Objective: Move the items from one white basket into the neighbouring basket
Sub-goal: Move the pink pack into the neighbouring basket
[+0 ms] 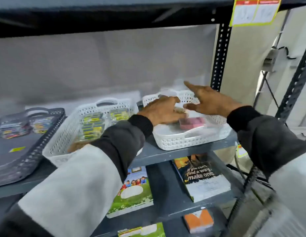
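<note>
both hands over right basket [191, 139]
pink pack [193, 123], clear-wrapped, lies inside it. left hand [163, 111] curled on a small blurred item; right hand [208, 100] spread, empty. left basket [77, 127] holds yellow-green packs [94, 124].

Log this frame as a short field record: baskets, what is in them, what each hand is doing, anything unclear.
right white basket: on shelf, holds a pink box
left white basket: beside it, holds yellow-labelled packs
dark basket: far left, more packs
left hand: inside right basket, fingers curled on something small; blurred
right hand: open above right basket, holding nothing
lower shelves: books
</note>
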